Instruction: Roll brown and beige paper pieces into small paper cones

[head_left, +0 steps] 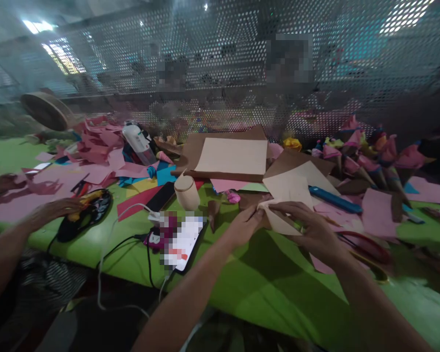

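Observation:
Both my hands meet over a cream paper sheet (284, 215) being rolled or folded on the green table (264, 288). My left hand (244, 226) pinches the sheet's left corner. My right hand (313, 230) curls its fingers over the paper's right side and presses it down. The paper's pointed end faces left between my fingertips.
A phone (183, 239) on a white cable lies to the left, beside a tape roll (187, 191). Brown and cream sheets (234, 156) lie behind, a blue cutter (333, 199) and red scissors (366, 247) to the right, paper cones (370, 161) far right. Another person's hand (53, 211) rests at left.

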A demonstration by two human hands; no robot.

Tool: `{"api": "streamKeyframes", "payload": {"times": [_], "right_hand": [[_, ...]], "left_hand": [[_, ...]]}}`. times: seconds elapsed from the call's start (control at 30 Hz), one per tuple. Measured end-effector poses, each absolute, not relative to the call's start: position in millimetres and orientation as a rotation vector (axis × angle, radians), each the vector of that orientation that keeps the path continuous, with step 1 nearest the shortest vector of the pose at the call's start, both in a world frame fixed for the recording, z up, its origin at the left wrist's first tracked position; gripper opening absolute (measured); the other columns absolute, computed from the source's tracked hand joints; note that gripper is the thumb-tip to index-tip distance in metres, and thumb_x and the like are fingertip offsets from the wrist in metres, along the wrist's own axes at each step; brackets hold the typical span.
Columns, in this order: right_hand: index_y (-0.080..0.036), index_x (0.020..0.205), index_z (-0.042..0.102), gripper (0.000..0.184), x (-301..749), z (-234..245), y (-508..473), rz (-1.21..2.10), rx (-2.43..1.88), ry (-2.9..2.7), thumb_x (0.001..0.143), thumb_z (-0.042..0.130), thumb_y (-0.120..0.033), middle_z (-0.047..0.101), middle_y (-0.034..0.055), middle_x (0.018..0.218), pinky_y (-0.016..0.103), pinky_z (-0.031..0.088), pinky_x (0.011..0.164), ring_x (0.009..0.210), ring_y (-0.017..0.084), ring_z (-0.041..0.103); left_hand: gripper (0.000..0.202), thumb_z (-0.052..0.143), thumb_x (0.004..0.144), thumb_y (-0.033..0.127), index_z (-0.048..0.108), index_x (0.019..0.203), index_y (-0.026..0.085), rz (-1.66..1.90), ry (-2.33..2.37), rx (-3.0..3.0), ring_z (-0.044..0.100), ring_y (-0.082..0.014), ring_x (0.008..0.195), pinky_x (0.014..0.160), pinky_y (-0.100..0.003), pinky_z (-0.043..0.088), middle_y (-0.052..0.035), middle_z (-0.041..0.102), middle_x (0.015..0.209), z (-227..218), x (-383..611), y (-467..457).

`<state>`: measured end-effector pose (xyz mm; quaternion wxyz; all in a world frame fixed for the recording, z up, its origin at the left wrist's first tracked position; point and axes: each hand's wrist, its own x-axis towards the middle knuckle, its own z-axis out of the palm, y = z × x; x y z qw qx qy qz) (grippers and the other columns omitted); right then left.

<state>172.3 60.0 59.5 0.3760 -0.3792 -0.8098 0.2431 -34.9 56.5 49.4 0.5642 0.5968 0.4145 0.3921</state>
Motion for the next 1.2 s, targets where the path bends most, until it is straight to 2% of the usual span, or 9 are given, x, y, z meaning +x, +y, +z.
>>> {"api": "streamKeyframes", "payload": {"times": [0.1,0.17,0.23,0.37,0.47,0.57,0.73,0.97,1.2], "right_hand": [[-0.038,0.144,0.054,0.066,179.0,64.8,58.0,0.798,-0.962,-2.164,0.082,0.074,-0.049,0.059,0.009,0.142,0.047,0.056,0.096,0.128,0.032,0.058],[-0.038,0.145,0.052,0.069,179.7,66.0,56.7,0.831,-0.945,-2.182,0.082,0.074,-0.053,0.057,0.0094,0.145,0.047,0.055,0.098,0.13,0.032,0.057],[-0.037,0.141,0.057,0.058,176.6,64.6,56.1,0.787,-0.983,-2.136,0.086,0.07,-0.051,0.061,0.0097,0.139,0.047,0.056,0.095,0.126,0.032,0.06],[-0.033,0.122,0.07,0.032,164.7,57.2,57.6,0.591,-1.034,-2.041,0.092,0.064,-0.041,0.073,0.0089,0.113,0.043,0.058,0.082,0.105,0.028,0.068],[-0.031,0.112,0.073,0.022,159.0,52.2,59.1,0.483,-0.981,-2.017,0.093,0.063,-0.037,0.076,0.0068,0.102,0.042,0.057,0.079,0.096,0.027,0.069],[-0.033,0.11,0.073,0.02,158.1,49.3,59.4,0.452,-0.985,-2.012,0.094,0.062,-0.035,0.077,0.0054,0.102,0.044,0.056,0.08,0.096,0.027,0.069],[-0.033,0.108,0.072,0.017,158.3,48.1,59.3,0.428,-0.993,-2.026,0.094,0.062,-0.035,0.077,0.0042,0.101,0.044,0.056,0.08,0.095,0.026,0.07],[-0.029,0.096,0.073,0.011,152.4,50.2,55.9,0.362,-1.002,-1.937,0.093,0.065,-0.037,0.077,0.0041,0.089,0.04,0.056,0.07,0.082,0.025,0.071],[-0.028,0.098,0.074,0.01,150.4,47.3,55.1,0.152,-0.959,-1.9,0.093,0.066,-0.027,0.077,0.0025,0.084,0.036,0.054,0.066,0.076,0.022,0.069]], "left_hand": [[0.052,0.04,0.102,0.044,0.05,0.148,0.023,0.932,1.038,1.549,0.046,-0.0241,0.142,0.122,-0.043,0.031,-0.0064,0.055,0.151,54.4,-37.6,57.3],[0.051,0.038,0.102,0.04,0.046,0.151,0.025,0.925,1.095,1.681,0.047,-0.0246,0.14,0.121,-0.044,0.032,-0.0064,0.057,0.149,57.4,-38.0,56.8],[0.052,0.037,0.102,0.038,0.043,0.152,0.027,0.884,1.153,1.794,0.051,-0.026,0.136,0.118,-0.045,0.035,-0.0065,0.059,0.146,59.2,-37.2,55.6],[0.054,0.036,0.101,0.029,0.04,0.154,0.024,0.77,1.269,1.921,0.055,-0.029,0.128,0.112,-0.047,0.041,-0.0102,0.063,0.139,57.4,-33.7,53.0],[0.056,0.037,0.1,0.028,0.038,0.155,0.022,0.775,1.269,1.937,0.056,-0.0287,0.126,0.111,-0.046,0.042,-0.0112,0.064,0.137,53.0,-32.1,52.7],[0.052,0.038,0.101,0.033,0.043,0.153,0.025,0.833,1.203,1.873,0.055,-0.027,0.129,0.112,-0.043,0.041,-0.0093,0.063,0.139,50.6,-31.7,53.3],[0.045,0.039,0.1,0.029,0.056,0.141,0.024,0.809,1.134,1.826,0.055,-0.0267,0.131,0.114,-0.042,0.04,-0.0082,0.064,0.139,53.8,-30.6,53.0],[0.037,0.041,0.1,0.031,0.065,0.126,0.018,0.691,1.213,1.888,0.064,-0.0302,0.114,0.105,-0.043,0.046,-0.0139,0.071,0.121,54.8,-28.7,51.9],[0.032,0.045,0.1,0.031,0.063,0.125,0.022,0.794,1.209,1.8,0.067,-0.0243,0.108,0.095,-0.036,0.051,-0.0081,0.072,0.122,50.4,-27.9,51.8]]}}
